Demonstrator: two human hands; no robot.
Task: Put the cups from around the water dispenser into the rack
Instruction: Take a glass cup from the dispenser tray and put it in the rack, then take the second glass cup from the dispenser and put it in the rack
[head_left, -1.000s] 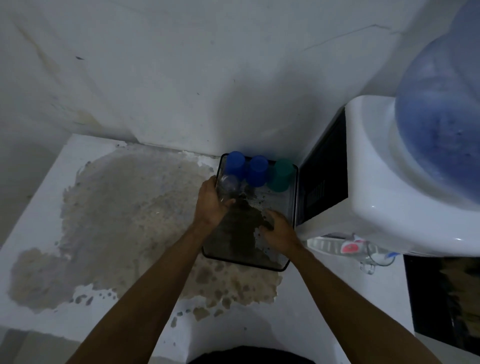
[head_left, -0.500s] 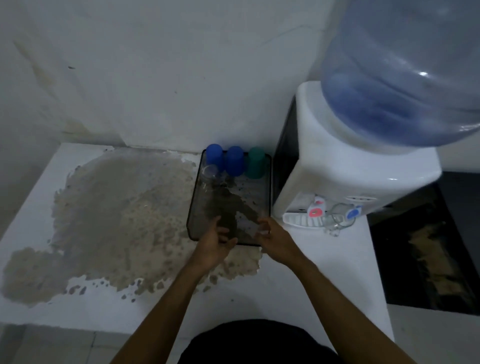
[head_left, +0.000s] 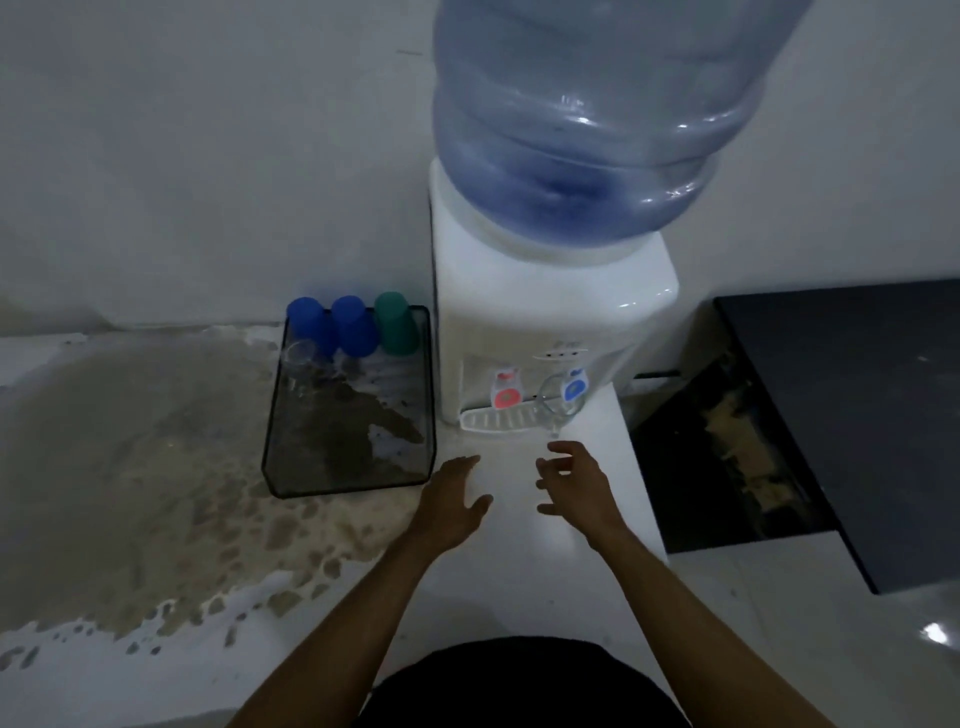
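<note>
A clear rack (head_left: 291, 483) with a dark rim sits on the counter left of the white water dispenser (head_left: 545, 322). At its back stand two blue cups (head_left: 306, 319) (head_left: 353, 325) and a green cup (head_left: 396, 322), all upside down, with a clear glass (head_left: 300, 358) in front of the left blue one. Another clear glass (head_left: 558, 402) stands on the dispenser's drip tray under the blue tap. My left hand (head_left: 454, 499) and my right hand (head_left: 576, 483) hover open and empty over the counter in front of the dispenser, below that glass.
A large blue water bottle (head_left: 587, 114) tops the dispenser. The white counter (head_left: 519, 587) carries a wide brown stain (head_left: 130, 457) on its left. A black surface (head_left: 852, 395) and a dark gap lie to the right. The wall stands close behind.
Both hands have left the rack and moved right, in front of the dispenser. The view has swung right and pulled back. The clear glass stays in the rack.
</note>
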